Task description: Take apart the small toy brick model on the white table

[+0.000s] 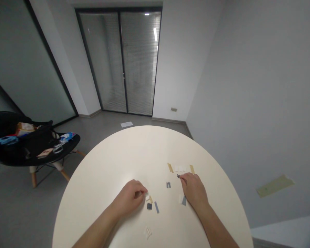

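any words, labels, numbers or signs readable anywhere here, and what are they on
Nothing here can be read.
Box and card on the black chair: any print is too small and blurred.
Small pieces on the white table: no markings show.

The person is showing only two forearms and two hands in this view. Both forearms are appearing bare along all the length that is visible. The left hand (130,198) and the right hand (193,189) are appearing bare too, though finer details are staying too small to tell.
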Demonstrator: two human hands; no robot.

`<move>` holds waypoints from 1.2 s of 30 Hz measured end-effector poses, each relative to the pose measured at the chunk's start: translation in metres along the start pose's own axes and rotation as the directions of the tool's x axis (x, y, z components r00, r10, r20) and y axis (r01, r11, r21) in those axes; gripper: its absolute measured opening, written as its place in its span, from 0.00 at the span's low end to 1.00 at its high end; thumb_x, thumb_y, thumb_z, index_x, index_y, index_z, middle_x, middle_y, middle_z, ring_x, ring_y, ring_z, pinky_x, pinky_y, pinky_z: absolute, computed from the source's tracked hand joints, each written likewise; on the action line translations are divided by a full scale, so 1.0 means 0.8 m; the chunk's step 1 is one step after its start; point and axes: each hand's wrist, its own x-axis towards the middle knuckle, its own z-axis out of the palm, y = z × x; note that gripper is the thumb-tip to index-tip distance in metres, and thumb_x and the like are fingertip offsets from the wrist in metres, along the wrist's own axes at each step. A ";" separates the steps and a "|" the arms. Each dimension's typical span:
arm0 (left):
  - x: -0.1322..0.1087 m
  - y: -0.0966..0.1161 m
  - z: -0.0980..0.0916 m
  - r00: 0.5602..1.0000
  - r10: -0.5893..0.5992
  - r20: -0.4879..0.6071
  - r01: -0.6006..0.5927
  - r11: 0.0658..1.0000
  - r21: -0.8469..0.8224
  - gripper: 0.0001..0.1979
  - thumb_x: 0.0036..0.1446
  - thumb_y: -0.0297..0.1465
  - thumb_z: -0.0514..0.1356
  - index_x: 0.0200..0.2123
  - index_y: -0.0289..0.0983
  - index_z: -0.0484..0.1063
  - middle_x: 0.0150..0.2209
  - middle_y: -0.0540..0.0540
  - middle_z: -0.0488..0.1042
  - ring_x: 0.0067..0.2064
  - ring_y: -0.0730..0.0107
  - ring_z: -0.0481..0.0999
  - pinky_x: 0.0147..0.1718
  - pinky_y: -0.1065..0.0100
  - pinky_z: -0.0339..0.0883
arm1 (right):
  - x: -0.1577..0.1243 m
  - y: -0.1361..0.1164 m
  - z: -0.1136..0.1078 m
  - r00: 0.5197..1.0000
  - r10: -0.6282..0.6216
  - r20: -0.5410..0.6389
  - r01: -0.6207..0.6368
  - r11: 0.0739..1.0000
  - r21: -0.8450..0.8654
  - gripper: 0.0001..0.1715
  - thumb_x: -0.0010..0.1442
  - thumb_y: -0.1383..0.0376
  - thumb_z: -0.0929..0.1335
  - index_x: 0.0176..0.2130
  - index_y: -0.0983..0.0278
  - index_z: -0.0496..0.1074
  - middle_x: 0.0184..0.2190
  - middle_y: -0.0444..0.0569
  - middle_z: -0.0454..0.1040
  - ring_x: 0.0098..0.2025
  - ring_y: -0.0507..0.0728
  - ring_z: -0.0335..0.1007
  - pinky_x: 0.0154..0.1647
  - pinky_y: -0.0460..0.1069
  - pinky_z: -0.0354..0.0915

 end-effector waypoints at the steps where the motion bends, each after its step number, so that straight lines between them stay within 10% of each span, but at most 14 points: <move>1: 0.000 0.003 -0.001 1.000 0.009 0.018 -0.009 1.000 0.009 0.10 0.55 0.26 0.57 0.33 0.39 0.80 0.29 0.47 0.76 0.35 0.65 0.71 0.38 0.67 0.61 | 0.000 0.001 0.002 1.000 -0.008 -0.011 0.008 1.000 0.009 0.16 0.64 0.67 0.62 0.40 0.63 0.80 0.41 0.53 0.79 0.44 0.59 0.71 0.52 0.53 0.61; 14: 0.002 0.003 0.009 0.998 0.058 0.027 -0.059 0.998 0.011 0.09 0.59 0.30 0.59 0.33 0.41 0.81 0.32 0.45 0.77 0.38 0.61 0.71 0.40 0.64 0.60 | -0.010 -0.022 -0.009 0.926 -0.112 -0.360 0.197 0.958 0.209 0.11 0.65 0.64 0.63 0.38 0.64 0.75 0.35 0.52 0.78 0.39 0.58 0.72 0.46 0.55 0.67; 22: 0.000 -0.009 0.023 0.985 -0.148 -0.087 0.113 0.941 -0.320 0.07 0.57 0.32 0.61 0.37 0.37 0.77 0.33 0.45 0.76 0.34 0.64 0.73 0.35 0.67 0.63 | -0.038 -0.099 -0.006 0.819 -0.472 -0.326 0.561 0.777 0.284 0.10 0.64 0.66 0.65 0.45 0.63 0.73 0.33 0.50 0.78 0.35 0.57 0.71 0.38 0.52 0.68; 36: 0.002 -0.004 0.033 0.989 -0.147 -0.024 0.101 0.781 -0.617 0.09 0.50 0.29 0.67 0.27 0.36 0.68 0.30 0.46 0.75 0.33 0.68 0.74 0.34 0.68 0.65 | -0.039 -0.117 -0.009 0.796 -0.529 -0.295 0.605 0.713 0.353 0.12 0.65 0.70 0.63 0.44 0.62 0.73 0.31 0.49 0.77 0.34 0.55 0.70 0.37 0.50 0.66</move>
